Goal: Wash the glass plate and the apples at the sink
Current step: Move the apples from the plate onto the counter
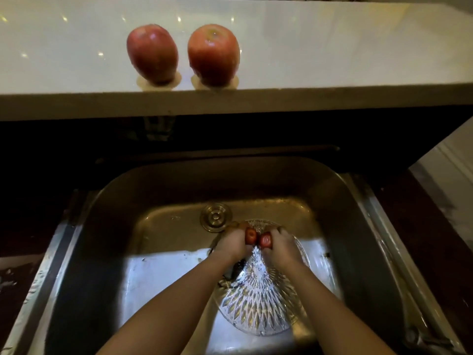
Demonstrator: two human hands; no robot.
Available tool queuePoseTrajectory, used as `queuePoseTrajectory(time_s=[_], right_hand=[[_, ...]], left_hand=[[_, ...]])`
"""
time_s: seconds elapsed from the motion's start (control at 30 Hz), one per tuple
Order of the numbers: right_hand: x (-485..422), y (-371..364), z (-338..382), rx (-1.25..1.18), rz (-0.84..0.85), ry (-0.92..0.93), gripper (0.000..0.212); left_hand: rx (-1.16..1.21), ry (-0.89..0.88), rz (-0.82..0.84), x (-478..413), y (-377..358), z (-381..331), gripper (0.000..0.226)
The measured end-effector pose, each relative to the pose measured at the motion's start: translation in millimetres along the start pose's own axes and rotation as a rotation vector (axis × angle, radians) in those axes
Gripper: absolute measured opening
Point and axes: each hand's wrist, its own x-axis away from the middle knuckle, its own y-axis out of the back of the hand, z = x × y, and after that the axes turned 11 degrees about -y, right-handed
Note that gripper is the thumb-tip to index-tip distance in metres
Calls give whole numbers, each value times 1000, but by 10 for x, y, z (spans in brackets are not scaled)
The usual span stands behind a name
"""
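Fingers [231, 228] of the left hand [234, 243] curled round a small red apple [251, 235]; fingers of the right hand [280, 245] wrapped likewise round a second small red apple [266, 240]. Both fruits mostly hidden in the grips, pressed side by side, touching or nearly so. Held low in the steel sink [107, 201], above the far part of the glass plate [258, 306]. Plate lying flat on the sink floor, cut in a diamond and fan pattern, partly under both forearms, right of the round drain [215, 217]. Something dark lying at the plate's left rim under the left wrist; too dim to identify. Up on the pale worktop [332, 47] beyond the sink, two large red apples: left one [152, 53], right one [213, 54], standing just beside each other near the front edge, skins glistening wet, each sitting in a small ring of water.
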Motion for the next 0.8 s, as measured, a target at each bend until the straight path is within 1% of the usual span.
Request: queuePoseTrajectory(time_s=[0.1,0.2,0.27,0.4,0.5,0.67,0.8], right_hand=[[-36,8,-12,-47,-26,22,55],[2,78,-41,-85,-7,51,54],[77,167,-46,-136,18,64,54],[334,516,29,-187,51,122,52],[621,937,137,-197,35,202,53],[1231,1856,450,-134,-24,344,52],[1752,2634,674,-79,-130,465,47]], left_hand=[[25,-14,-45,-35,3,0,47],[82,7,-5,-2,56,-11,46],[90,12,-10,59,117,-38,45],[14,-82,-86,295,415,-221,52],[-4,-163,-136,608,773,-487,49],[-144,-289,-269,1286,1460,-1096,42],[-229,-389,-372,1780,2016,-1615,42]])
